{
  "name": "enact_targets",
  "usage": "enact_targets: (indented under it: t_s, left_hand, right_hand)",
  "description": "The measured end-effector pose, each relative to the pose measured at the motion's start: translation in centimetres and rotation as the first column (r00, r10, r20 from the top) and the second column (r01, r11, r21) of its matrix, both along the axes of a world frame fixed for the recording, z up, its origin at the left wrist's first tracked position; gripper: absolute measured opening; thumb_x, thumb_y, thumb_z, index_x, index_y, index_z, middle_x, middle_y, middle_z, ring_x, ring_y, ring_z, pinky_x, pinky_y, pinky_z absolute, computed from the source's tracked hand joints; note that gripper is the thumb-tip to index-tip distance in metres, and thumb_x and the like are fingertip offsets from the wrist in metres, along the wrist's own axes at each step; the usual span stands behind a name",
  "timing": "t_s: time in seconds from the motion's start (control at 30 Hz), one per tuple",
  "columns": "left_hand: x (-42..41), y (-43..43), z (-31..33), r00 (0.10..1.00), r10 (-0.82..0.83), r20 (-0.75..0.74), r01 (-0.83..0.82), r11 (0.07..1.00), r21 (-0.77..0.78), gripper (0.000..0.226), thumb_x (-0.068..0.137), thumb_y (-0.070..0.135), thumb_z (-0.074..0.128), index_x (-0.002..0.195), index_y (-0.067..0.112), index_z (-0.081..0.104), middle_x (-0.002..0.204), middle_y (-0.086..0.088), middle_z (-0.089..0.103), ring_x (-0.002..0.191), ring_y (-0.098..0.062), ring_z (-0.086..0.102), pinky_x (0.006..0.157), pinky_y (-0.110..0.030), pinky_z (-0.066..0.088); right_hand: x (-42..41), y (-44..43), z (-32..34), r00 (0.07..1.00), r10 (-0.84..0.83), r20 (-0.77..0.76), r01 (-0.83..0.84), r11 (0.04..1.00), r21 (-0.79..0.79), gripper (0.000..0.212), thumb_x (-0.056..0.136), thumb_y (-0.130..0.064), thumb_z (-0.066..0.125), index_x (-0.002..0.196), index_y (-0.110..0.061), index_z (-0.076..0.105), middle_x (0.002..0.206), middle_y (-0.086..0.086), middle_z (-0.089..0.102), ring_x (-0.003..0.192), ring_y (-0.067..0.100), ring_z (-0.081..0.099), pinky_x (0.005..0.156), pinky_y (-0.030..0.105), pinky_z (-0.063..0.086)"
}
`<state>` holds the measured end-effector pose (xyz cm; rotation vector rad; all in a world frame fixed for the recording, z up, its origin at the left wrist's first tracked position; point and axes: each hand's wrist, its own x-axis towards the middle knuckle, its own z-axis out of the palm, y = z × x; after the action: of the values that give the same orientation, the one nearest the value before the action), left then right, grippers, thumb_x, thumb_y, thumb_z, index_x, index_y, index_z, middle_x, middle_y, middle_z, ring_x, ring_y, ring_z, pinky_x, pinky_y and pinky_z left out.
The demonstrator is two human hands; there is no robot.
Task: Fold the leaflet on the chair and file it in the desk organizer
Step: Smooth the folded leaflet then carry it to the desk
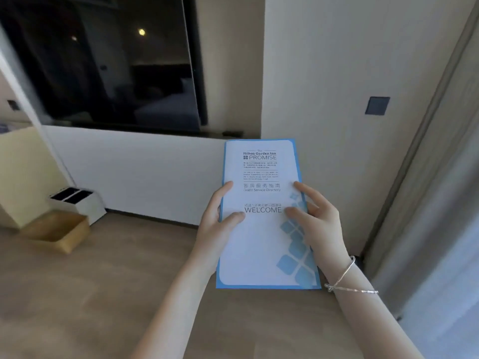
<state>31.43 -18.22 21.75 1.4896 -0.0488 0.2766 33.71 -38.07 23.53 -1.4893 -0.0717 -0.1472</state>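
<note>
**Desk:** What sits at the far left of the wooden worktop [108,275]?

**Photographer:** Two containers, touching or nearly so, against the white wall panel [134,167]. The rear one is a white desk organizer [86,203] with two dark slots in its top; what is inside them cannot be made out. In front of it lies a shallow wooden tray [55,233], its inside bare as far as the angle shows.

**Desk:** And the leaflet?

**Photographer:** The leaflet [261,229] is in the air above the worktop's right half, well apart from the organizer. It is held upright with a slight lean, cover toward the camera: white with a blue border, blue squares down the lower right, the words "Hilton Garden Inn Promise," "Guest Service Directory" and "WELCOME" legible. It appears folded flat, with a blue edge showing along the right side.

**Desk:** How do the hands stand?

**Photographer:** Both grasp it at mid-height. The left hand [216,218] clasps the left edge, thumb lying across the cover just left of "WELCOME," another fingertip showing higher on the same edge, the rest behind the paper. The right hand [317,224] takes the right edge, thumb pressed on the cover beside "WELCOME," forefinger resting higher up near the border, remaining fingers curled loosely behind. Silver bracelets [346,278] circle the right wrist.

**Desk:** Background?

**Photographer:** A dark wall-mounted screen [103,63] above the panel, a grey switch plate [377,105] on the beige wall, a curtain [445,203] at right.
</note>
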Motion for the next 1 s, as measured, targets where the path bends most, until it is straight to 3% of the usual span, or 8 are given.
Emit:
enact_targets:
  t_s: [0.13, 0.27, 0.4, 0.5, 0.6, 0.77, 0.9, 1.0]
  left_hand:
    - [-1.7, 6.2, -1.3, 0.974, 0.221, -0.048, -0.221, 0.975, 0.001, 0.060, 0.078, 0.016, 0.066, 0.123, 0.054, 0.057, 0.125, 0.033, 0.061, 0.114, 0.007, 0.058, 0.083, -0.019, 0.050]
    - [-3.4, 11.8, -2.1, 0.890, 0.450, -0.072, -0.452, 0.892, -0.005, 0.061, 0.075, 0.015, 0.066, 0.123, 0.050, 0.058, 0.133, 0.021, 0.060, 0.121, -0.005, 0.058, 0.097, -0.034, 0.050]
    - [-5.6, 15.8, -3.1, 0.746, 0.659, -0.101, -0.666, 0.744, -0.065, 0.059, 0.076, 0.007, 0.066, 0.123, 0.043, 0.061, 0.122, 0.014, 0.069, 0.109, -0.011, 0.067, 0.078, -0.022, 0.055]
    - [-7.5, 17.9, -4.0, 0.609, 0.782, -0.134, -0.793, 0.606, -0.067, 0.058, 0.081, -0.003, 0.064, 0.127, 0.033, 0.060, 0.131, 0.004, 0.064, 0.114, -0.017, 0.064, 0.086, -0.032, 0.055]
    - [-9.3, 20.2, -4.6, 0.474, 0.863, -0.173, -0.880, 0.471, -0.059, 0.058, 0.075, 0.005, 0.066, 0.123, 0.037, 0.062, 0.132, -0.002, 0.063, 0.115, -0.024, 0.063, 0.094, -0.043, 0.053]
    - [-11.8, 25.2, -5.8, 0.324, 0.919, -0.223, -0.946, 0.318, -0.064, 0.056, 0.085, -0.004, 0.061, 0.121, 0.038, 0.062, 0.117, -0.003, 0.071, 0.092, -0.016, 0.071, 0.068, -0.027, 0.056]
    - [-13.2, 30.7, -6.7, 0.243, 0.937, -0.250, -0.970, 0.230, -0.084, 0.057, 0.075, 0.007, 0.063, 0.125, 0.036, 0.059, 0.120, -0.007, 0.070, 0.096, -0.023, 0.069, 0.076, -0.035, 0.057]
    - [-14.4, 36.4, -8.0, 0.195, 0.946, -0.259, -0.980, 0.178, -0.088, 0.055, 0.083, -0.001, 0.061, 0.126, 0.035, 0.058, 0.121, -0.009, 0.070, 0.096, -0.025, 0.069, 0.074, -0.034, 0.057]
  right_hand:
    - [2.3, 7.2, -1.2, 0.969, 0.241, -0.048, -0.241, 0.970, 0.008, 0.050, 0.081, 0.002, 0.066, 0.116, -0.033, 0.067, 0.101, 0.034, 0.066, 0.072, 0.024, 0.058, 0.081, 0.060, 0.055]
    - [4.7, 14.7, -2.5, 0.884, 0.462, -0.078, -0.462, 0.887, 0.015, 0.049, 0.082, 0.000, 0.065, 0.115, -0.036, 0.066, 0.093, 0.018, 0.076, 0.070, 0.024, 0.068, 0.075, 0.048, 0.060]
    - [6.4, 22.2, -3.8, 0.729, 0.677, -0.100, -0.677, 0.735, 0.038, 0.048, 0.083, 0.002, 0.065, 0.117, -0.032, 0.066, 0.094, 0.009, 0.079, 0.074, 0.023, 0.072, 0.070, 0.040, 0.061]
    - [6.8, 27.2, -5.2, 0.599, 0.791, -0.127, -0.787, 0.611, 0.089, 0.047, 0.084, 0.006, 0.064, 0.119, -0.025, 0.066, 0.099, 0.007, 0.079, 0.083, 0.025, 0.075, 0.066, 0.033, 0.060]
    - [6.3, 32.2, -6.4, 0.477, 0.865, -0.155, -0.860, 0.496, 0.124, 0.047, 0.084, 0.007, 0.064, 0.120, -0.023, 0.065, 0.102, 0.006, 0.079, 0.091, 0.031, 0.075, 0.072, 0.036, 0.059]
    - [5.0, 40.6, -7.8, 0.322, 0.932, -0.166, -0.928, 0.345, 0.139, 0.051, 0.081, 0.009, 0.065, 0.121, -0.023, 0.066, 0.102, 0.006, 0.079, 0.097, 0.033, 0.073, 0.083, 0.045, 0.060]
    - [3.8, 48.3, -9.1, 0.235, 0.955, -0.183, -0.958, 0.259, 0.123, 0.052, 0.080, 0.008, 0.066, 0.120, -0.026, 0.067, 0.096, 0.001, 0.080, 0.085, 0.023, 0.074, 0.074, 0.038, 0.061]
    - [2.7, 55.2, -10.5, 0.174, 0.965, -0.195, -0.973, 0.200, 0.119, 0.052, 0.080, 0.008, 0.066, 0.119, -0.026, 0.066, 0.093, -0.001, 0.080, 0.080, 0.019, 0.074, 0.067, 0.031, 0.061]
